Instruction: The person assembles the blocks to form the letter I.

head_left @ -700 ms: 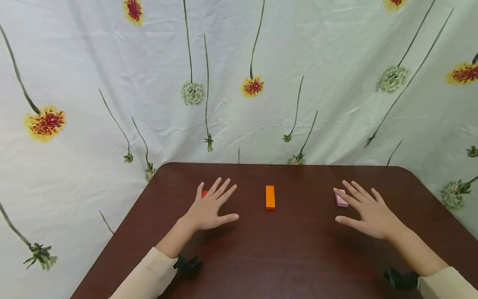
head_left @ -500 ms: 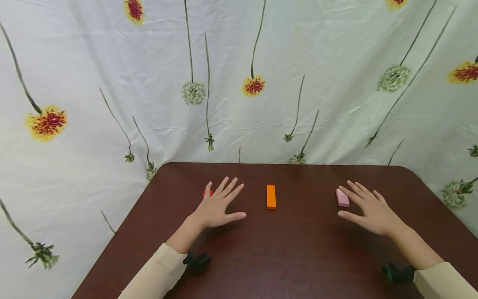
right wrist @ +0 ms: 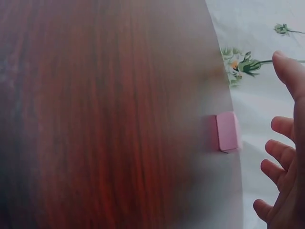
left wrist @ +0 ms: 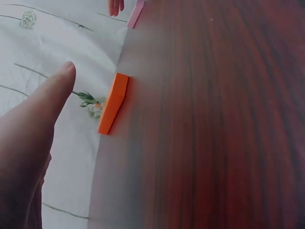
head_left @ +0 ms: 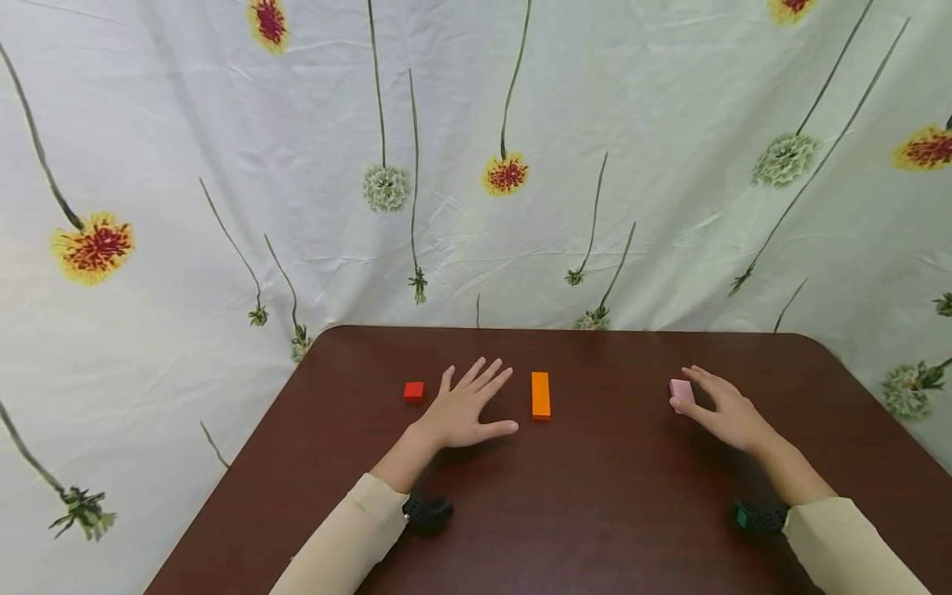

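Note:
My left hand (head_left: 459,413) is held over the table with fingers spread and straight, holding nothing. It lies between a small red block (head_left: 413,392) on its left and a long orange block (head_left: 540,395) on its right. The left wrist view shows its thumb apart from the orange block. Close to a pink block (head_left: 681,389), my right hand (head_left: 727,415) has its fingers gently bent and its thumb reaching across the block in the head view. From the right wrist, a gap shows between those fingers and the pink block (right wrist: 228,131). All three blocks rest on the table.
The dark brown wooden table (head_left: 580,512) has rounded far corners. Behind it hangs a white cloth (head_left: 461,99) printed with flowers. Each wrist wears a black strap with a device, the left strap (head_left: 427,514) and the right strap (head_left: 762,516).
My left hand has moved right, off the red block toward the orange one, uncovering the red block. The right hand has shifted slightly left, its fingers drawing closer together around the pink block's near side.

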Tool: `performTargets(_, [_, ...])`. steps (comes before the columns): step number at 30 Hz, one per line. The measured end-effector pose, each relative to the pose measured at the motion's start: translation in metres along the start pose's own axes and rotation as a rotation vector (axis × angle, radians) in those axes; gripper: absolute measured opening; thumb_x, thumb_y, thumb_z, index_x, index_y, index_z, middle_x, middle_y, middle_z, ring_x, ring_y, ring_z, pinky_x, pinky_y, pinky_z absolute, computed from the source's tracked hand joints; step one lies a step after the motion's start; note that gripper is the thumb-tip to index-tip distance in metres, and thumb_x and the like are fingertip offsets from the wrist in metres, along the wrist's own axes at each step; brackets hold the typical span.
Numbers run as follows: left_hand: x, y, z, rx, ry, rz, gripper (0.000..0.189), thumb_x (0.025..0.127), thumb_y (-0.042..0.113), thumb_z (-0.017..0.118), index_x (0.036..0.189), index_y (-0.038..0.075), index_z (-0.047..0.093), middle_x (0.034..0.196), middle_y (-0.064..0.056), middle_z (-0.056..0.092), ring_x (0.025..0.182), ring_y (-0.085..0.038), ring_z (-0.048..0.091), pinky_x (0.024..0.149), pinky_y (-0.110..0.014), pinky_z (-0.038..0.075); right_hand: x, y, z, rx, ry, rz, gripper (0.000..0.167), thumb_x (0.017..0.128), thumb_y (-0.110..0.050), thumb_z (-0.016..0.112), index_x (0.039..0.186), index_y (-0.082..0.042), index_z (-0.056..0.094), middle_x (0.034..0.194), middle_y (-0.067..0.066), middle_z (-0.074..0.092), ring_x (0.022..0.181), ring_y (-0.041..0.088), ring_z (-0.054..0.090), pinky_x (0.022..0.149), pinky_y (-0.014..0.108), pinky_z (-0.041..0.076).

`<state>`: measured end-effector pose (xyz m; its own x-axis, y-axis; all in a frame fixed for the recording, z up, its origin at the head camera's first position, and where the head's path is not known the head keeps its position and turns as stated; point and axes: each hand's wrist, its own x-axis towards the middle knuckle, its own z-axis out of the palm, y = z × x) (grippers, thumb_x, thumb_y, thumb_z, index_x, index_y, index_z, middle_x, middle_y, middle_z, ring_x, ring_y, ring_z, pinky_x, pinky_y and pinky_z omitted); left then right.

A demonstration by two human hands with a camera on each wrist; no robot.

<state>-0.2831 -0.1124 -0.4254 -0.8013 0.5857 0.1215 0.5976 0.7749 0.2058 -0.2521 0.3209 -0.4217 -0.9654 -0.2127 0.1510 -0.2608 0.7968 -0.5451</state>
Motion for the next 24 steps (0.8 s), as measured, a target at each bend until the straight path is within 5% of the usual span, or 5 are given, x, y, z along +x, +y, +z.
performTargets(24, [0.056,0.009,0.025,-0.181,-0.046,0.004,0.09,0.084,0.063,0.061,0.155,0.018,0.029,0.16,-0.007,0.023,0.147,-0.028,0.016,0.11,-0.064,0.01,0.007,0.024,0.02,0.06,0.065,0.1,0.07,0.095,-0.042,0.06,0.143,0.005,0.041,0.145,0.034,0.036,0.131,0.052,0.033,0.1,0.067,0.029])
